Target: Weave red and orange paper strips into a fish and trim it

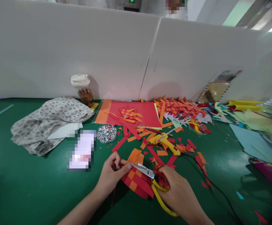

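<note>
Red and orange woven paper: one piece point(136, 181), low on the green worktop point(32, 193) between our two hands; we see one checkered weave of red and orange strips, with an orange flap folded up at its far edge.
Left hand: ours point(111, 173), fingers pinched on the near-left edge of the woven paper, grasping it.
Right hand: ours point(180, 193), closed through the yellow loops of one pair of scissors point(150, 178); the metal blades lie across the top of the woven paper, tips toward the left hand.
Scraps: red and orange offcuts point(164, 153) lie scattered just beyond the hands; too many for us to count.
Glue gun: one, yellow point(165, 142), lying on the scraps, a black cord point(220, 190) running off to the right.
Clear tub: one point(106, 133), holding small googly eyes, more than we can count.
Cloth: one patterned bundle point(48, 123) at left, a white sheet under it.
Red card: one stack of sheets point(147, 114), orange beneath, with one small woven fish on top.
Finished fish: a heap point(180, 107) to the right of the card; we cannot tell the number.
Cup: one lidded clear cup point(83, 89) against the white partition point(103, 50), brown liquid in it.
</note>
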Motion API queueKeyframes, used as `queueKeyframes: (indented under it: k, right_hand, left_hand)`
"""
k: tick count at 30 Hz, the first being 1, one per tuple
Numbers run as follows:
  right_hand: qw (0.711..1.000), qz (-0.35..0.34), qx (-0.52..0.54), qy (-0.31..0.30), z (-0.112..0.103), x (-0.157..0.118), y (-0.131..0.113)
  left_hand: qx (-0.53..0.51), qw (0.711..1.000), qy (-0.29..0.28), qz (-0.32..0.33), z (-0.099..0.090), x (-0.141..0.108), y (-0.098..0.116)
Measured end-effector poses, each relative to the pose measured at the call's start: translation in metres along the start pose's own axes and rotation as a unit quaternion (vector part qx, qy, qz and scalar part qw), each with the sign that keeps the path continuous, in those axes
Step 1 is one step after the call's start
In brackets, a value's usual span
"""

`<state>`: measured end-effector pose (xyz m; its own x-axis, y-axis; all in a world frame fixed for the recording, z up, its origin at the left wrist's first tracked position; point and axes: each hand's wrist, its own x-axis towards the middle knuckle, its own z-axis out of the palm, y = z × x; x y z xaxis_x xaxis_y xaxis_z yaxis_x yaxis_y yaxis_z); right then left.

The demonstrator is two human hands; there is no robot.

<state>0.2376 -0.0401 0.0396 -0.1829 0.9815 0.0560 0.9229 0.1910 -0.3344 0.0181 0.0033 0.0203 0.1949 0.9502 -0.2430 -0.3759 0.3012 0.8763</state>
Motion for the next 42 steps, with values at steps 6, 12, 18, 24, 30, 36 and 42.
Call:
queueKeyframes:
  k: [6, 12, 18, 24, 30, 36, 42]
  right_hand:
    - [1.0, 0.027, 0.008, 0.009, -0.002, -0.003, 0.003]
    - [0.992, 0.096, 0.068, 0.044, -0.004, -0.005, 0.011]
    - [0.924, 0.142, 0.347, 0.072, -0.011, 0.009, -0.001]
    - [0.91, 0.11, 0.4, 0.022, -0.005, 0.041, -0.023]
    - [0.896, 0.102, 0.431, 0.022, 0.007, 0.051, -0.03]
    - [0.898, 0.087, 0.43, 0.026, 0.005, 0.052, -0.03]
    - [0.887, 0.106, 0.433, 0.118, -0.001, 0.049, -0.02]
  left_hand:
    - [0.003, 1.0, 0.018, 0.003, -0.001, 0.0, 0.001]
    - [0.009, 0.999, 0.035, 0.009, -0.003, 0.001, 0.001]
    - [0.027, 1.0, -0.003, -0.015, 0.0, 0.0, 0.002]
    - [0.028, 0.995, -0.08, -0.045, -0.001, -0.001, -0.001]
    - [0.022, 0.994, -0.094, -0.044, -0.003, 0.0, -0.003]
    - [0.023, 0.994, -0.1, -0.048, -0.003, 0.0, -0.004]
    - [0.027, 0.998, -0.051, -0.028, -0.005, 0.002, -0.002]
